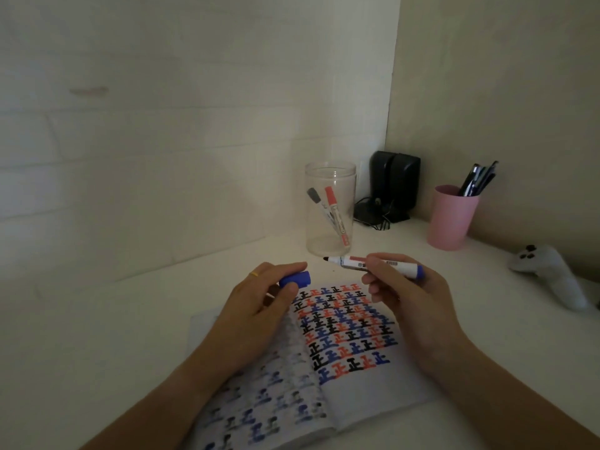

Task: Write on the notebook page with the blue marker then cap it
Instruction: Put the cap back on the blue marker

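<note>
An open notebook [357, 394] lies on the white desk, its right page filled with rows of black, red and blue characters. My right hand [409, 297] holds the uncapped blue marker [354, 262] level above the page's far edge, tip pointing left. My left hand [259, 306] pinches the blue cap [297, 279] between thumb and fingers, its opening facing right. Cap and marker tip are apart, with a small gap between them.
A clear jar [329, 177] with a black and a red marker stands behind the notebook. Black speakers [394, 183] sit in the corner, a pink cup [449, 219] of pens to the right, and a white game controller [552, 274] at far right.
</note>
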A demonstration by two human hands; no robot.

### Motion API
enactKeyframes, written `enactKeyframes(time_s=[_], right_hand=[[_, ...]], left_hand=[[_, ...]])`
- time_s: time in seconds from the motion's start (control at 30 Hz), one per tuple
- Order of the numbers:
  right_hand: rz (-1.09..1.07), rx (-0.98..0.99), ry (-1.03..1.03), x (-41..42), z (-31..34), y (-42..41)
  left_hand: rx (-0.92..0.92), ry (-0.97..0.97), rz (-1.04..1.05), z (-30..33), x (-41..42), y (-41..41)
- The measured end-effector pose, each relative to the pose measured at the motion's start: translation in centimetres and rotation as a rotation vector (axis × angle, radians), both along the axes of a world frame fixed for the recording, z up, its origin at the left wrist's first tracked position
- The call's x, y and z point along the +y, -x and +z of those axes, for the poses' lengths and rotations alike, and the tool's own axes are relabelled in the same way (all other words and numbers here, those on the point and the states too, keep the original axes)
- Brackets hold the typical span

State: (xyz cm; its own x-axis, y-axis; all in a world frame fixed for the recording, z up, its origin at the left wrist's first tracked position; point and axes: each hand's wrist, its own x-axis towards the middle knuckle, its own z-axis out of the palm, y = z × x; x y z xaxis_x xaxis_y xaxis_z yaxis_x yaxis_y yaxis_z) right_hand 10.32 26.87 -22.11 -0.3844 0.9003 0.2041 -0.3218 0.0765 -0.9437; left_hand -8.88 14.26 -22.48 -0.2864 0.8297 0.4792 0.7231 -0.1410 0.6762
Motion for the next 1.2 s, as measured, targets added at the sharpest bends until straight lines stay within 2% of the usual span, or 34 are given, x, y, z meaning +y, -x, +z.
enactKeyframes(time_s=[0.47, 0.57, 0.67, 0.77, 1.03, 1.2], right_hand=[[0.168, -0.104, -0.061, -0.7, -0.1, 0.2], [0.221, -0.094, -0.058, -1.0, 0.1, 0.2], [0.248, -0.064, -0.042, -1.2, 0.5, 0.0], [0.253, -0.112, -0.089, -1.5, 0.6, 0.0], [0.193, -0.209, -0.344, -1.8, 1.0, -0.4], [0.189, -0.206, -0.364, -1.6, 0.7, -0.7]], left_hand=[[-0.070, 0.023, -0.097, 0.6, -0.5, -0.4], [-0.181, -0.028, -0.107, 1.0, -0.6, -0.6], [-0.389, -0.116, -0.065, 1.5, -0.7, -0.6], [-0.521, -0.167, -0.051, 1.8, -0.8, -0.6], [-0.627, -0.177, -0.076, 1.9, -1.0, -0.7], [-0.686, -0.145, -0.123, 1.9, -1.3, -0.7]])
